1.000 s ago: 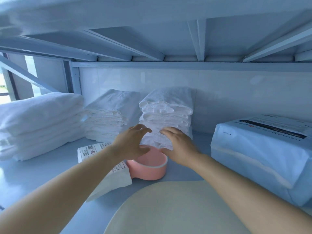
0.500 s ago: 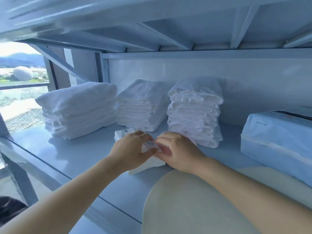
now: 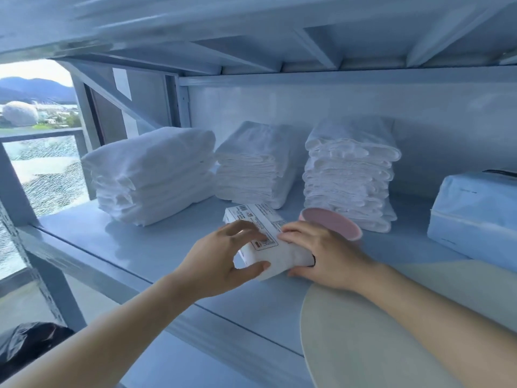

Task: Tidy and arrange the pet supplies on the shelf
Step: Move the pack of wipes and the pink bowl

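— What's being sorted just now?

— The white labelled packet (image 3: pixel 261 242). The left hand (image 3: pixel 221 261) clasps its near end, thumb under, fingers on top; the right hand (image 3: pixel 319 256) presses its other side. It sits mid-shelf, in front of the folded stacks.

— And next?

— My guess: square it up or slide it into line. The pink bowl (image 3: pixel 334 222) stands just behind the right hand, so there's little room to swing.

— The shelf itself?

— Pale blue metal shelf (image 3: pixel 134 256), smooth, so things should slide. Three white folded piles (image 3: pixel 349 175) along the back, a blue wrapped pack (image 3: pixel 475 214) at right, a cream round pad (image 3: pixel 391 331) in front. A window (image 3: pixel 36 130) at left looks out on hills.
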